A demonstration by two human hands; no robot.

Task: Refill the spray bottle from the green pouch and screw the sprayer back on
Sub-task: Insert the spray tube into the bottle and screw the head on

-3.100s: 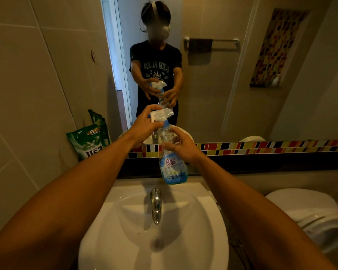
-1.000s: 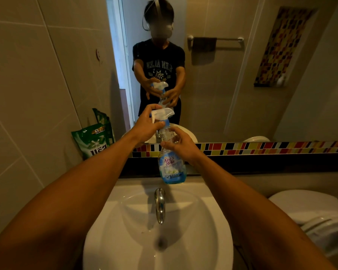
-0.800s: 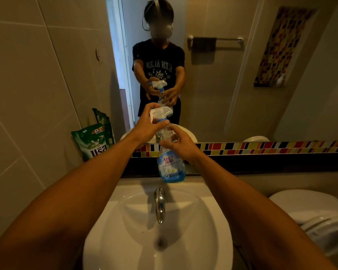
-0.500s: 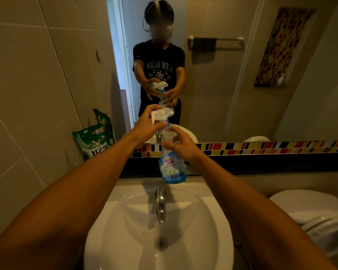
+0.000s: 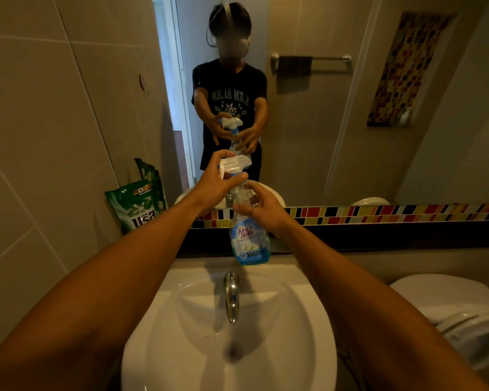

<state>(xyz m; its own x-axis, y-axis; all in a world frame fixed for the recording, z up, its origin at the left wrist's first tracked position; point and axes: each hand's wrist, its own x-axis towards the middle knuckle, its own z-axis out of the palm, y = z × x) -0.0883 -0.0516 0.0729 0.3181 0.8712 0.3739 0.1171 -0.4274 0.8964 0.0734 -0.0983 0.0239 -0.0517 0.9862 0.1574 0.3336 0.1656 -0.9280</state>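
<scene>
A clear spray bottle (image 5: 249, 238) with a blue label stands upright at the back rim of the white sink (image 5: 181, 348). Its white sprayer head (image 5: 235, 164) sits on the neck. My left hand (image 5: 213, 187) wraps the sprayer head from the left. My right hand (image 5: 261, 210) holds the bottle's upper body from the right, fingers partly spread. The green pouch (image 5: 136, 207) leans against the tiled wall on the ledge at the left, apart from both hands.
A chrome faucet (image 5: 231, 294) juts over the basin just in front of the bottle. A white toilet (image 5: 469, 320) stands at the right. A mirror above the mosaic strip (image 5: 378, 214) reflects a person holding the bottle.
The bottle has stayed at the sink's back rim. My left hand has shifted slightly around the sprayer head; my right hand's fingers have loosened a little on the bottle.
</scene>
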